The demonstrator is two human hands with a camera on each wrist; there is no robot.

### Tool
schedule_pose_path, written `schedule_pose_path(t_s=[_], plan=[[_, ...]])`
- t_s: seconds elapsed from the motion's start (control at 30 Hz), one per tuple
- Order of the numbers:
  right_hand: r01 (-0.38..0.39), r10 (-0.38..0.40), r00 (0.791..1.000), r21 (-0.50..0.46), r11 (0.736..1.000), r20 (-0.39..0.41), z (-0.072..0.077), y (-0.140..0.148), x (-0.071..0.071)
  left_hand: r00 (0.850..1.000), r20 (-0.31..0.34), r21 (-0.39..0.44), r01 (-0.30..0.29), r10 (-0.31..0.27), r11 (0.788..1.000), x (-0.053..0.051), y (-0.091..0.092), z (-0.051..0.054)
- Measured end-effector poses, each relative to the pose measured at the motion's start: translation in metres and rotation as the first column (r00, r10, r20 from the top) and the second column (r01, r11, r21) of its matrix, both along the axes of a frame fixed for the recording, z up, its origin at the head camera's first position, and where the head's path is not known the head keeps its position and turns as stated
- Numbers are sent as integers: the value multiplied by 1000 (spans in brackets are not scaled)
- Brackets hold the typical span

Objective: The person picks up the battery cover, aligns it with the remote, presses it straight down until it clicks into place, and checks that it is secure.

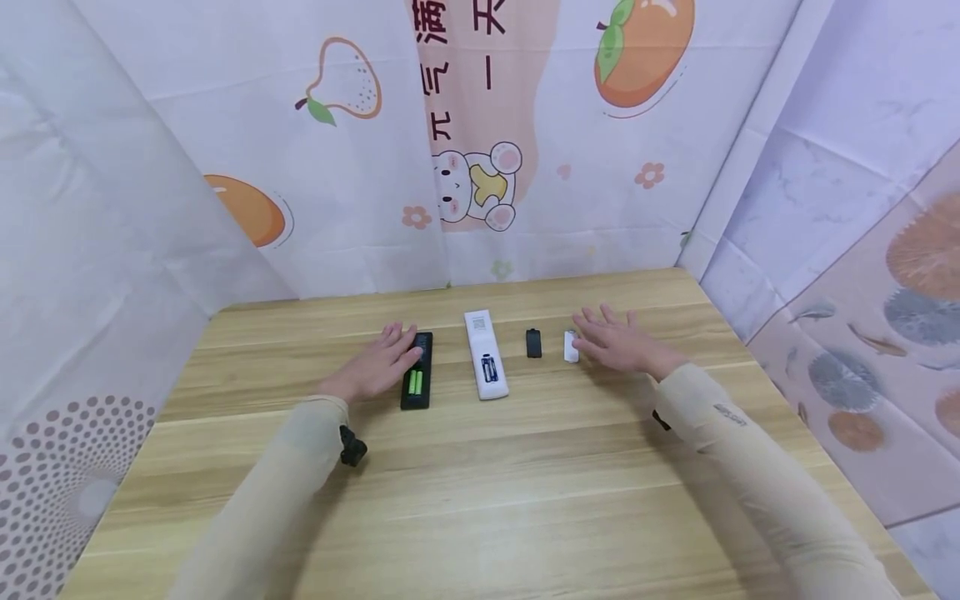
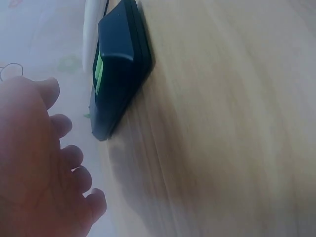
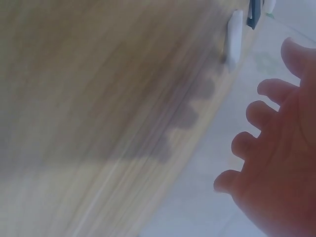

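My left hand (image 1: 378,364) hovers with spread, relaxed fingers beside a black remote control (image 1: 416,400), covering part of its upper left side in the head view. Two green batteries (image 1: 416,382) lie in that remote's uncovered compartment. To its right is a white remote control (image 1: 483,342), back side up, with dark batteries (image 1: 490,368) in its compartment. Farther right lie a small black battery cover (image 1: 533,342) and a white battery cover (image 1: 571,347). Nearest the white cover is my right hand (image 1: 618,343), fingers apart, holding nothing. Both wrist views show the hands raised off the tabletop.
The things lie in a row toward the back of a wooden table (image 1: 480,500). A printed curtain (image 1: 360,183) hangs behind the back edge, and more patterned cloth (image 1: 847,333) stands along the right side. A black strap piece (image 1: 352,447) sits at the left wrist.
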State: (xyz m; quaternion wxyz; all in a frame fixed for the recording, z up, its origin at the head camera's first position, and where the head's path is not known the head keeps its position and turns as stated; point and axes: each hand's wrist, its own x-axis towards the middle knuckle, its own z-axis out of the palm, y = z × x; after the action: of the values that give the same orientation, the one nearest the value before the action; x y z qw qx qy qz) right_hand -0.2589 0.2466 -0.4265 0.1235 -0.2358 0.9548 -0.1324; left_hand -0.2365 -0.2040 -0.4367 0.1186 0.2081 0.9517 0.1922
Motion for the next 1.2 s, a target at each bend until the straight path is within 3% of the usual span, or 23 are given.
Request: schedule_pose_path(t_s=[0.3,0.47,0.7,0.93,1.2], plan=[[16,-16,1000,39,999,5,-2,-9,-9,999,35,20,8,-8,1000,-15,17,0],[24,-24,1000,48,999,0,-1,-12,-14,999,41,88,9,-13,996,-24,26,3],[13,-12,999,19,1000,-36,-3,-18,-20,999,47,149,-13,6,989,-30,37,7],[-15,12,997,-46,999,-70,-3,-18,-22,997,77,253,-47,29,966,-32,49,11],[-3,-1,997,-56,998,-79,-5,-15,-25,992,123,317,-77,39,945,-40,67,17]])
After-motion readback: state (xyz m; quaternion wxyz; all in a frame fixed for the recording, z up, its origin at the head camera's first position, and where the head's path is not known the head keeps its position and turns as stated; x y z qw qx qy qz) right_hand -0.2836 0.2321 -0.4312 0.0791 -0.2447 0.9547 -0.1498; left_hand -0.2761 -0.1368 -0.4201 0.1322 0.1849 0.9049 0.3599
